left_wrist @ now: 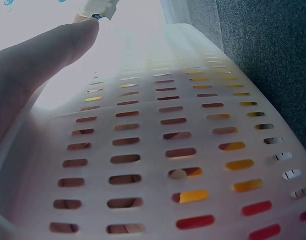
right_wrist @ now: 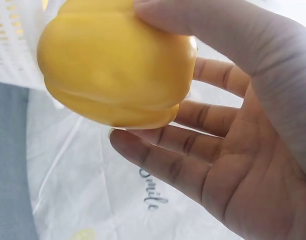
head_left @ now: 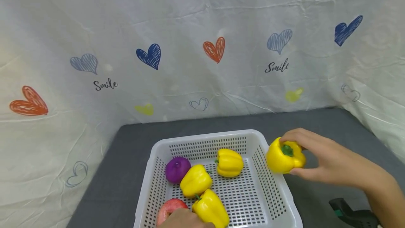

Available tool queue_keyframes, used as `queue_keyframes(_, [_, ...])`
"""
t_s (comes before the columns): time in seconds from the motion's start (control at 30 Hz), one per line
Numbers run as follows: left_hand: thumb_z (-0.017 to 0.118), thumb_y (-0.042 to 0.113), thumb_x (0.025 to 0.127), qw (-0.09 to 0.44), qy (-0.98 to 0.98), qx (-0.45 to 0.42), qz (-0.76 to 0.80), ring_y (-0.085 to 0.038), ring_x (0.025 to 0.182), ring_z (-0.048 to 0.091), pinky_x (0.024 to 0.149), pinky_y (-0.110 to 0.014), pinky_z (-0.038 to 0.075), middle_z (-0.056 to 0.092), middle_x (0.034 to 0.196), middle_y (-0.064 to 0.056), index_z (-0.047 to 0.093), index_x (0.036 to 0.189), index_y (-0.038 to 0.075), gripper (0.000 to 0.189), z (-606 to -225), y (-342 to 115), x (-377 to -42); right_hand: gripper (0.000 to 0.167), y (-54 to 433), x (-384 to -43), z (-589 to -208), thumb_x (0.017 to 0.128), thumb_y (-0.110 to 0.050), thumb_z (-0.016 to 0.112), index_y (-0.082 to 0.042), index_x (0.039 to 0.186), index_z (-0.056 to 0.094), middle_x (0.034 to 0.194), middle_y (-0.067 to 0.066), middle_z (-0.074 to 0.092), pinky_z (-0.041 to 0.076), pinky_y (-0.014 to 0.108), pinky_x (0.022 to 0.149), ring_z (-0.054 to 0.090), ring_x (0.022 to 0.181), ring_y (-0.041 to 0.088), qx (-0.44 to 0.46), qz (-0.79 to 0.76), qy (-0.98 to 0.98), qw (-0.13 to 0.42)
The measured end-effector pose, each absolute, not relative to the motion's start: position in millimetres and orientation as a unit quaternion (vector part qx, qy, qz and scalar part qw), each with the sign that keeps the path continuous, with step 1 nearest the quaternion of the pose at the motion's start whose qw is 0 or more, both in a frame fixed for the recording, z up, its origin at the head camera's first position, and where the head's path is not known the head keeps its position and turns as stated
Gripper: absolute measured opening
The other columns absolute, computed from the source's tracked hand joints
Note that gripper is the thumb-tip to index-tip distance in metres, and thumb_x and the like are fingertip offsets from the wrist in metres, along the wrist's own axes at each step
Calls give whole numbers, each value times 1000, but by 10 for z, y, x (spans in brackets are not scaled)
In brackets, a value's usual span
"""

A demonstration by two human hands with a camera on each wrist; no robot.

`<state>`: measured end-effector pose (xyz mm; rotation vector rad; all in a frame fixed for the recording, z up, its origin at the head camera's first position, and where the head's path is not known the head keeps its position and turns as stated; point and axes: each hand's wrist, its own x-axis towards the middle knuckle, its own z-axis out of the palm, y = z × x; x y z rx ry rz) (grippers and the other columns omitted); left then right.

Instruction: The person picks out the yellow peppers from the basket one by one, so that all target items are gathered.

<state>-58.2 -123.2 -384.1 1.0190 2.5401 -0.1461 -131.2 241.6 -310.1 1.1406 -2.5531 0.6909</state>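
Observation:
My right hand holds a yellow bell pepper between thumb and fingers at the basket's right rim, green stem facing the head camera. In the right wrist view the thumb presses the pepper from one side, with the fingers behind it. At the head view's bottom edge, only part of my left hand shows. Its thumb lies on the near side of the white basket wall, and fingers show through the slots, gripping the wall. Beside it are a pinkish-red round item and a yellow pepper.
The white perforated basket stands on a dark grey table. Inside are two more yellow peppers and a round purple vegetable. A black object lies under my right forearm. A white heart-printed sheet hangs behind.

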Motion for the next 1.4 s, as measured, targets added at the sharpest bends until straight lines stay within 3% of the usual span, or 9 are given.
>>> queue_keyframes(0.2, [75,48,81,170,908,383,-17,-3,39,37,48,-25,37,38,50,15,58,72,34,24,-3855,-1264,-586,77,2501,-1383,-3147,65,-17,95,-22,130,55,125,-11,56,43,11,87,53,100,5,387,240,-881,131])
queue_keyframes(0.67, [77,47,79,170,908,381,-29,-3,39,37,48,-24,37,38,49,15,57,70,34,26,-3868,-1263,-570,76,2625,-1475,-3286,66,-13,94,-18,130,55,123,-9,56,42,13,84,52,99,5,372,239,-886,139])
queue_keyframes(1.07, [76,48,80,175,907,382,-6,-2,39,37,50,-24,38,39,51,15,59,74,34,23,-3866,-1287,-581,71,2621,-1572,-3528,68,-15,92,-18,129,56,124,-9,57,52,28,83,54,101,6,349,217,-905,109])
queue_keyframes(1.4, [77,49,80,191,906,377,-12,-3,42,40,52,-25,40,42,56,16,61,80,36,21,-3836,-1277,-591,68,2555,-1640,-3655,69,-16,92,-17,128,58,122,-10,58,53,34,82,54,103,9,334,222,-913,77])
